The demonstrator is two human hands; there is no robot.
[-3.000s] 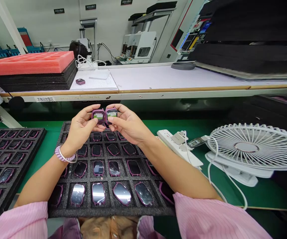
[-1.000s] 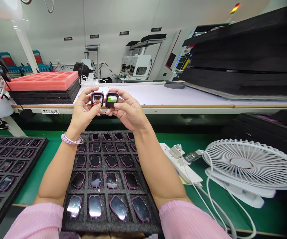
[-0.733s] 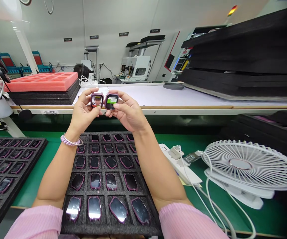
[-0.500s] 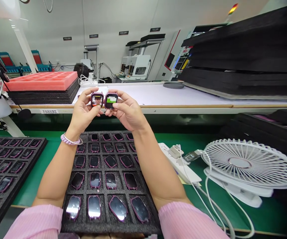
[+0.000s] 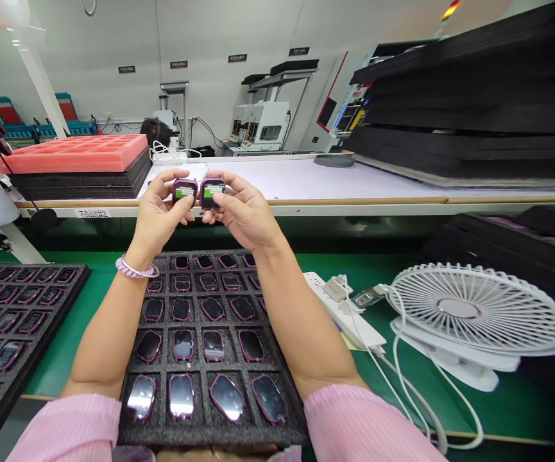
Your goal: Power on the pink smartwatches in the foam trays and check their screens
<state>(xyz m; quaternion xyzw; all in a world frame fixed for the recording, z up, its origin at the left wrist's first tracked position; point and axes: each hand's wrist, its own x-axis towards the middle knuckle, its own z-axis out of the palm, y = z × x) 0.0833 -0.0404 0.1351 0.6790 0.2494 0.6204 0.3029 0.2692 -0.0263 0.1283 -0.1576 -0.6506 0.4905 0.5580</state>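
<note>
My left hand (image 5: 160,208) is closed on a smartwatch (image 5: 183,190) with a purple case and no strap; its lit screen shows a green band. A second purple smartwatch (image 5: 212,192) sits in my right hand (image 5: 248,208), my thumb lying on its lower screen, which also shows green and white. Both are held up side by side with screens facing me. Below my forearms lies a black foam tray (image 5: 200,433) whose compartments hold many dark-screened purple watches, a few reflecting light.
Another black foam tray (image 5: 72,301) of watches lies at left. A white fan (image 5: 460,314), a power strip (image 5: 344,311) and loose cables are at right. Pink foam (image 5: 79,154) and stacked black foam (image 5: 464,109) stand on the white shelf (image 5: 281,176) ahead.
The left watch's screen has switched from a camera-like picture to a green and white display. My left thumb has shifted slightly up its screen. The view has moved slightly.
</note>
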